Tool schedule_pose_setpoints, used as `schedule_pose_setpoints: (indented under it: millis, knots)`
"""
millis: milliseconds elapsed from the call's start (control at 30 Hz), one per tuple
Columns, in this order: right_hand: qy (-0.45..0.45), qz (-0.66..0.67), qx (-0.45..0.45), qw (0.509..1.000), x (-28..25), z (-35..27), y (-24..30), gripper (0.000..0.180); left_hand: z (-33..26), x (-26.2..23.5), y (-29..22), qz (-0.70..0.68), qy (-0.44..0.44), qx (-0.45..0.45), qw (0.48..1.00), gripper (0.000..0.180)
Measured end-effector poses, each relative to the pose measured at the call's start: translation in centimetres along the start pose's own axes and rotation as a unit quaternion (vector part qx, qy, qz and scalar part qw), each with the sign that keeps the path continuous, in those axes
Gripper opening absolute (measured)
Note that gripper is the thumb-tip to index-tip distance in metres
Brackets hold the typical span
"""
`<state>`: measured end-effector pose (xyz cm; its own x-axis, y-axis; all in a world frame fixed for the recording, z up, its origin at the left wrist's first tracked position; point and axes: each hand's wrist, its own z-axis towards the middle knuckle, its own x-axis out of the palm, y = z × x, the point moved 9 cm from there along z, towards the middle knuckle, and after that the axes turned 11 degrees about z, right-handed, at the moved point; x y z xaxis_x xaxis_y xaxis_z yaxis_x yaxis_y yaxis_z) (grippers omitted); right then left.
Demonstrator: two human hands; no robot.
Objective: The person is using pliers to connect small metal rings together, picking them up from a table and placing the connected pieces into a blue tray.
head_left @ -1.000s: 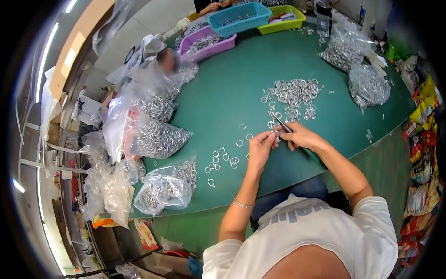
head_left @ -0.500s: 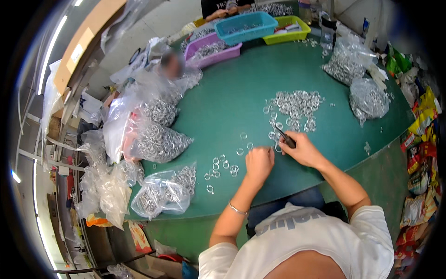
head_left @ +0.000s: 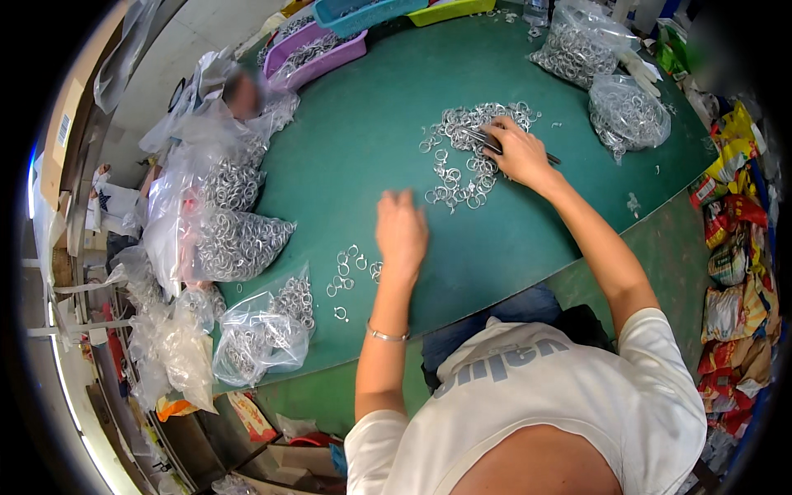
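Observation:
My right hand (head_left: 520, 157) is closed around a slim, dark hand tool (head_left: 492, 145) with a narrow metal tip. The tip reaches over a pile of small silvery metal rings (head_left: 462, 177), and the tool's other end sticks out beyond my palm. My left hand (head_left: 402, 229) hangs over the green table, left of the pile, its fingers smeared by motion. Whether anything is in it does not show. Beside it, a looser group of rings (head_left: 342, 271) lies scattered to the left, some partly behind my left wrist.
Clear plastic bags of rings (head_left: 243, 247) crowd the table's left side, with an open bag (head_left: 262, 337) nearer me. Two more bags (head_left: 627, 115) sit at the far right. Purple (head_left: 318, 58), blue and yellow-green trays line the far edge. Colourful packages (head_left: 726, 264) stand off the right edge.
My right hand has moved forward with the tool, onto the ring pile. My left hand has pulled away from the right one, leftward. The whole view has shifted.

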<state>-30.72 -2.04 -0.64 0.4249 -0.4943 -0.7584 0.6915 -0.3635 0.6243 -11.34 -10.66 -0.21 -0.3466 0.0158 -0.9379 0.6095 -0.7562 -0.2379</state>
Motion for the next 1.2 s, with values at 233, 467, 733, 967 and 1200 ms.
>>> schedule_pose_setpoints:
  millis: [233,467,733,967,1200]
  knots:
    - [-0.021,-0.064,-0.034,0.997,1.8,1.8,0.5,0.026,2.1,4.1,-4.6,-0.063,-0.015,0.105,0.992,0.039]
    - [-0.027,0.099,0.022,0.994,-2.1,1.9,-1.6,0.016,2.2,4.6,-0.3,-0.244,0.017,0.003,0.97,0.02]
    - [-0.084,0.108,-0.04,0.99,-7.2,2.0,0.3,0.018,2.7,6.3,0.5,-0.56,0.144,-0.175,0.797,0.022]
    - [0.003,0.238,0.053,0.97,-6.7,2.5,-0.5,0.016,2.8,3.1,-2.3,-0.325,0.102,-0.017,0.94,0.036]
    - [0.072,0.297,0.043,0.951,-4.2,1.4,1.7,0.014,3.0,0.0,-4.8,-0.351,0.005,0.038,0.936,0.047]
